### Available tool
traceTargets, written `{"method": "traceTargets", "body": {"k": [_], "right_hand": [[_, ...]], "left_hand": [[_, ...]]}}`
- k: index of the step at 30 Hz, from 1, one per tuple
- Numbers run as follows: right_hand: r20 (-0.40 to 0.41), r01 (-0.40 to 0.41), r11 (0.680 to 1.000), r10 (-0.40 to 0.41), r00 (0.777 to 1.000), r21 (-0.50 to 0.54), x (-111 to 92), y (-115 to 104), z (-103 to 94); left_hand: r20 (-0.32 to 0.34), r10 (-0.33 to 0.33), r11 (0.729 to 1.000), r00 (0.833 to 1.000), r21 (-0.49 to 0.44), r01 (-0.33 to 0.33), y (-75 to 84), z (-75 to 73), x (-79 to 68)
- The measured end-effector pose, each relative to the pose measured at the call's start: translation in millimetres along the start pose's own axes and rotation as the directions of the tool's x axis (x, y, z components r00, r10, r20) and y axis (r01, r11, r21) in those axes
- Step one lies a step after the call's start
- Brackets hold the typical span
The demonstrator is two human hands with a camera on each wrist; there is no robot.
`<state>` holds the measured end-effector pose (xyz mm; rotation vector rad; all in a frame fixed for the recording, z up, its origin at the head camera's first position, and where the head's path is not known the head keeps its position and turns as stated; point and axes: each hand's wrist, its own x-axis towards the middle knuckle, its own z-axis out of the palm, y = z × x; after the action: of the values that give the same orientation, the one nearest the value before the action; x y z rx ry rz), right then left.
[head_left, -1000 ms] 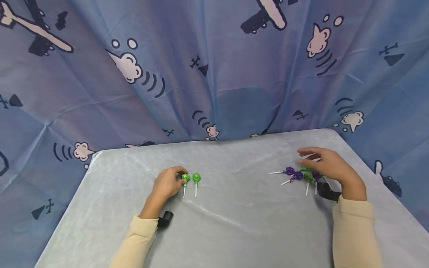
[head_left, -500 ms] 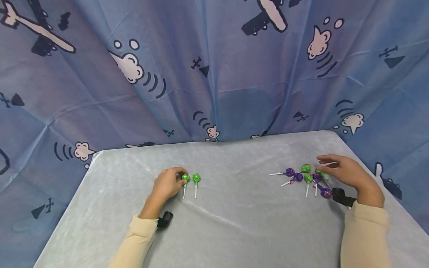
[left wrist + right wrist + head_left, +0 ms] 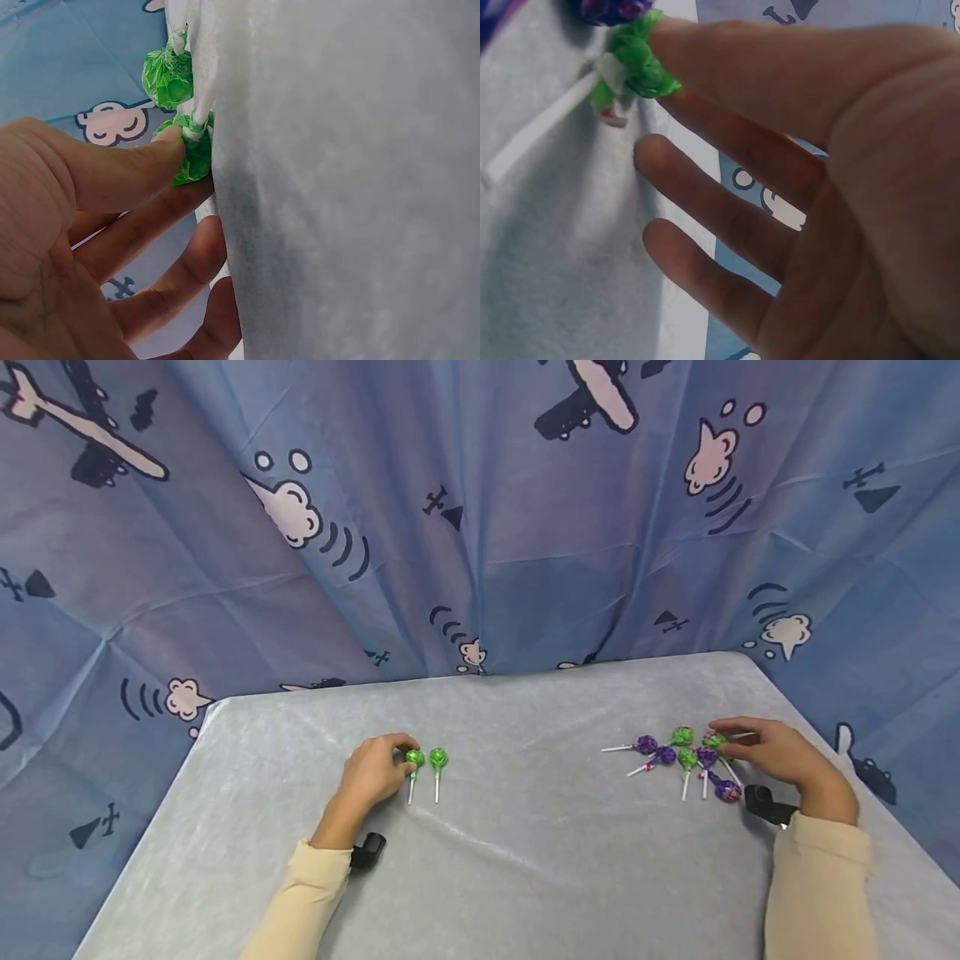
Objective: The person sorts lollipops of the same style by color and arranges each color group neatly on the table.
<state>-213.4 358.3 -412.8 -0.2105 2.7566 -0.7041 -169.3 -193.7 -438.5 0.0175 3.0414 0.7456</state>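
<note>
Green lollipop [image 3: 715, 741] in the cluster [image 3: 687, 759] is now pinched by the just-lowered right hand [image 3: 782, 756], so both hands are engaged, the left hand [image 3: 371, 771] gripping a second green lollipop [image 3: 416, 758].

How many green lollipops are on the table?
5: one green lollipop pinched by the left hand; another beside it; one pinched by the right hand; two, nearer and farther, among purple lollipops. The hands may hide more.
</note>
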Motion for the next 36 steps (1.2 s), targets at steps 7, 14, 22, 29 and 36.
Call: {"method": "traceTargets", "body": {"k": [7, 14, 22, 29, 36], "right_hand": [[0.001, 0.009, 1.000, -0.009, 1.000, -0.008, 3, 2, 2.4], [-0.003, 0.012, 1.000, -0.012, 1.000, -0.019, 9, 4, 3.3], [0.000, 0.005, 1.000, -0.005, 1.000, -0.014, 10, 5, 5.6], [0.010, -0.001, 1.000, 0.001, 1.000, -0.016, 11, 4, 5.8], [0.012, -0.026, 0.999, 0.026, 1.000, -0.020, 11, 3, 6.0]], "left_hand": [[-0.012, 0.001, 1.000, 1.000, -0.002, -0.001, -0.6, 2.2, 1.1], [-0.016, 0.000, 1.000, 1.000, 0.002, 0.000, -1.2, 1.8, 2.2], [-0.013, 0.001, 1.000, 1.000, 0.003, -0.001, -1.2, 3.0, 1.1], [-0.009, -0.002, 1.000, 1.000, 0.007, 0.002, -2.4, 2.9, 0.5], [-0.001, -0.004, 1.000, 1.000, 0.008, 0.004, -2.6, 2.8, 1.3]]}}
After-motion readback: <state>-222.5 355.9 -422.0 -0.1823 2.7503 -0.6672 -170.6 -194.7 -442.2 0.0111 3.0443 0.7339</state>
